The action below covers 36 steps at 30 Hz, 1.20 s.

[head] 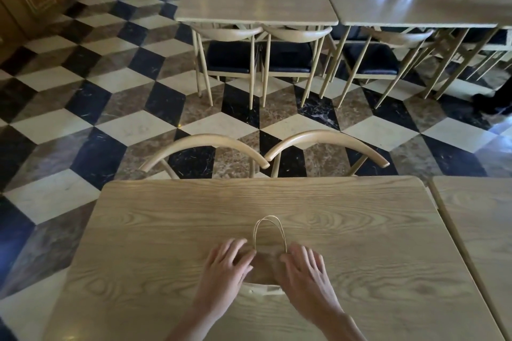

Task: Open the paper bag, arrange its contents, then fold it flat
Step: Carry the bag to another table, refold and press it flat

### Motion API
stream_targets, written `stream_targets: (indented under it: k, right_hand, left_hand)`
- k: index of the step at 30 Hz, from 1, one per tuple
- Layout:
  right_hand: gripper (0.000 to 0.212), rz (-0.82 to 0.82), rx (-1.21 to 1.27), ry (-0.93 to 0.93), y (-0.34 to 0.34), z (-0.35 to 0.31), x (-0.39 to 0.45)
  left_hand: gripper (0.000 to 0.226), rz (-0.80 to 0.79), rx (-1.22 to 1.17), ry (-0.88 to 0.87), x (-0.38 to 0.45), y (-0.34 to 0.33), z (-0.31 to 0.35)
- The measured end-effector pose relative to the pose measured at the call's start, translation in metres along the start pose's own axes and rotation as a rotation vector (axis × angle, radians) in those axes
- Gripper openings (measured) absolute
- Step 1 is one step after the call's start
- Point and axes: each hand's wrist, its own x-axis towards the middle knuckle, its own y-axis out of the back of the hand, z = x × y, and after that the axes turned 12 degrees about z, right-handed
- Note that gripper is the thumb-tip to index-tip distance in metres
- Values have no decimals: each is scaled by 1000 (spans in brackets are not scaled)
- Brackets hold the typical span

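Observation:
A brown paper bag (pixel 263 268) lies flat on the wooden table (pixel 166 230), near the front edge. Its two thin cord handles (pixel 270 230) loop away from me on the tabletop. My left hand (pixel 227 268) rests palm down on the bag's left side, fingers spread. On the bag's right side my right hand (pixel 302 268) presses down the same way. Both hands cover most of the bag, so only its middle strip and a pale folded end (pixel 261 291) show. No contents of the bag are in sight.
Two curved chair backs (pixel 210 147) (pixel 327 144) stand at the table's far edge. A second table (pixel 482 230) adjoins on the right. Beyond lie a checkered tile floor (pixel 110 97) and more tables with chairs (pixel 257 5).

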Motion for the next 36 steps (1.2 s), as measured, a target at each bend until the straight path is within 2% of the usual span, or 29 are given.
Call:
stream_targets:
  k: [3,4,6,12,14,17,20,24,28,33,36]
  right_hand:
    - [66,-139,60,110,1,-1,4]
    - [73,-178,61,129,1,0,6]
    - [68,-195,36,163,1,-2,10]
    - [61,-216,25,153,-3,-6,13]
    - [57,-177,4,152,-6,-8,10]
    - [61,-116,-9,133,-9,-9,9]
    - [55,-64,-37,123,-13,-10,8]
    - [53,-25,-68,137,-23,-9,-1]
    - [58,-44,-83,161,-32,-11,-11]
    - [58,-111,-45,191,-36,-9,-21]
    - [68,-133,33,165,-29,-7,-23]
  left_hand:
    - [61,-213,47,-105,3,0,2]
    - [69,-260,73,-117,3,-1,3]
    - [77,-299,115,-130,4,-4,6]
    - [75,-274,268,-135,15,-2,17]
    - [79,-273,312,-159,16,-4,19]
    - [97,-275,337,-150,18,-5,20]
    - [93,-242,343,-139,17,-5,21]
    - [77,-188,303,-111,4,-14,23]
    - [80,-206,243,-60,-11,-20,17]
    - [73,-218,153,-68,-26,-19,7]
    - [78,-247,59,-40,-27,-17,7]
